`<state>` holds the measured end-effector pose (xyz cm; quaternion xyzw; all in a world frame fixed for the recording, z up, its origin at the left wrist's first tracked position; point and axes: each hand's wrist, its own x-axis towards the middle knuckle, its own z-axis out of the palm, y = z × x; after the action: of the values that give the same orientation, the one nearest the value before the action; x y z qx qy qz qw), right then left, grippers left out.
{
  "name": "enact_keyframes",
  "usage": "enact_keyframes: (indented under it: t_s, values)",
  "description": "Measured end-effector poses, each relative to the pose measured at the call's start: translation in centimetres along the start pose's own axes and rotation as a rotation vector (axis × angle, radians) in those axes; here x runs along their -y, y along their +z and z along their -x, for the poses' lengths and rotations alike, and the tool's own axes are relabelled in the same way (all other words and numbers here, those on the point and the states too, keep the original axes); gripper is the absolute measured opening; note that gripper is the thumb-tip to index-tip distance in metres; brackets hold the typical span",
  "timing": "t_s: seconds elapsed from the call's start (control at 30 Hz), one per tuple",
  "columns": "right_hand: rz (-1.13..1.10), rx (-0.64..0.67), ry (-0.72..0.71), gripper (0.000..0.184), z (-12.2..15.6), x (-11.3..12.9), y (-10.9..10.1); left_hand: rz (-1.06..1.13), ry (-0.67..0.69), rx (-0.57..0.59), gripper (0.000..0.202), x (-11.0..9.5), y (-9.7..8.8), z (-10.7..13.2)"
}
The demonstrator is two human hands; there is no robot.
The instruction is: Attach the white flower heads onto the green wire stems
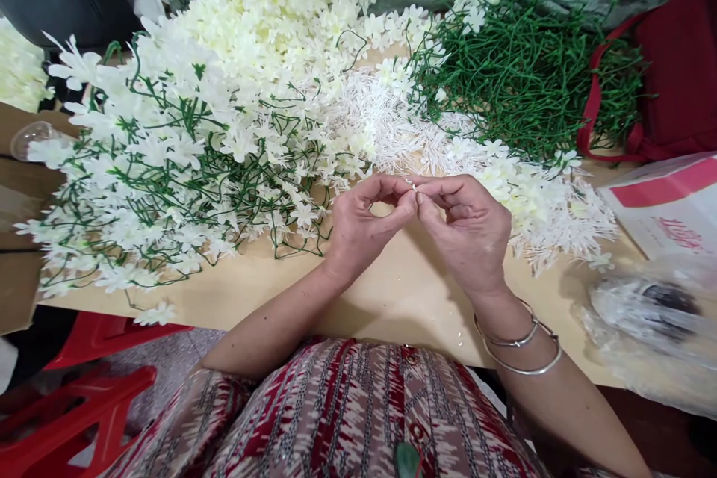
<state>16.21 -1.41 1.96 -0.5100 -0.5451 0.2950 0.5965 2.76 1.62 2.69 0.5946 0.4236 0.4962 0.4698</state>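
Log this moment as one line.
left grip: pinching small white piece | right grip: pinching same piece | flowered stems: on table, left | green stems: on table, right

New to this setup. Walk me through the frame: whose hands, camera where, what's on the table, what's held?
No robot here: these are a person's bare left hand and right hand. The single picture comes from a camera worn on that person's head, looking forward and down.

On the pale table, white flowers on green stems spread at the left, loose green stems lie at the back right, and thin white pieces lie between them.

The fingertips of both hands meet around a small white piece, too tiny to identify.
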Motion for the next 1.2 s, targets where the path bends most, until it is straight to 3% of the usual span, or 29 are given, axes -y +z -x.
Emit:
enact_keyframes:
  t_s: [0.23, 0.43, 0.63, 0.77, 1.07, 1.2]
  values:
    - [-0.047, -0.012, 0.1, 0.004, -0.6, 0.4, -0.3, 0.026, 0.082, 0.008, 0.012, 0.5, 0.0, -0.1]
    - [-0.132, -0.017, 0.144, 0.004, -0.8, 0.2, -0.5, -0.1, 0.217, 0.023, 0.007, 0.3, 0.0, 0.0]
    - [-0.167, -0.127, 0.109, 0.014, -0.9, 0.2, -0.2, -0.006, 0.188, 0.003, 0.023, 0.6, 0.1, -0.1]
    - [-0.14, -0.118, 0.117, 0.013, -1.1, 0.3, -0.7, -0.093, 0.209, 0.003, 0.014, 0.6, -0.4, -0.8]
    - [-0.126, -0.016, 0.093, 0.016, -1.3, -0.7, -1.2, 0.086, -0.024, 0.091, 0.017, -0.1, -0.7, -0.9]
    - [-0.2, -0.025, 0.166, 0.017, -1.6, -0.6, -1.3, 0.174, -0.124, 0.123, 0.023, -0.4, -0.8, -1.0]
